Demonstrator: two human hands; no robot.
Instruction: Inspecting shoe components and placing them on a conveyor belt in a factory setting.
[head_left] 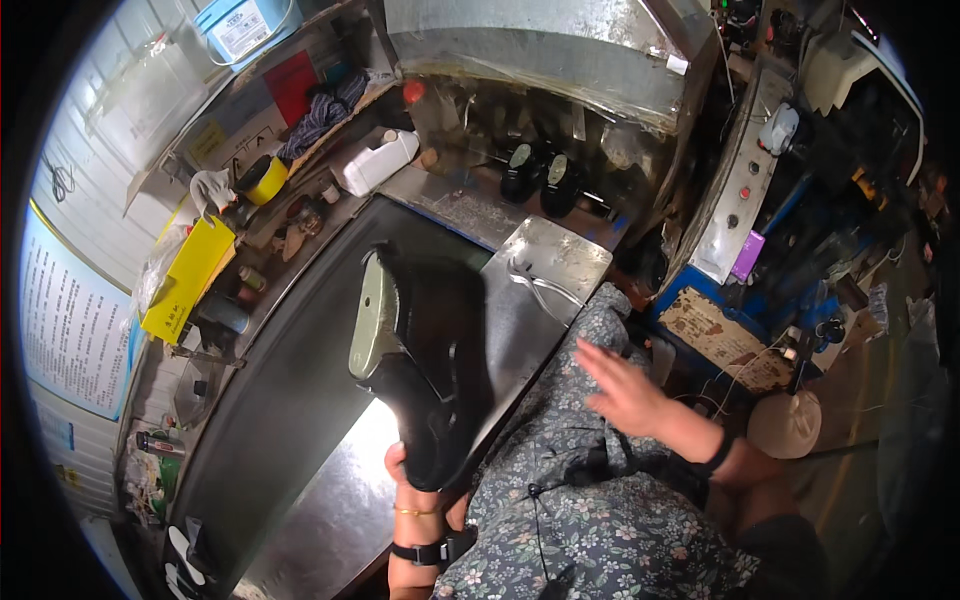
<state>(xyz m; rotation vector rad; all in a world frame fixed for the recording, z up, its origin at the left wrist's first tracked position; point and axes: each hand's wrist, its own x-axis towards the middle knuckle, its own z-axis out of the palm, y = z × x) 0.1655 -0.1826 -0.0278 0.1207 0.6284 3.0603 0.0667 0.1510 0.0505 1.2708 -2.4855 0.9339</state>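
My left hand (pixel 398 466) grips a black shoe upper (pixel 420 415) at its near end and holds it over the metal-topped bench. The underside of the shoe shows a pale green bottom (pixel 374 320) with a small dark hole, facing left. Most of my left hand's fingers are hidden behind the black material. Over the flowered apron (pixel 560 480), my right hand (pixel 622 388) is open with its fingers stretched out, holding nothing. Metal pincers (pixel 543 288) lie on the bench plate, ahead of that hand.
A dark belt (pixel 310 330) runs along the bench. Two black shoes (pixel 538 180) stand at the machine opening (pixel 580 130). Along the left shelf are a yellow box (pixel 190 275), a white jug (pixel 378 163) and yellow tape (pixel 265 180). A blue-and-grey machine (pixel 735 210) stands right.
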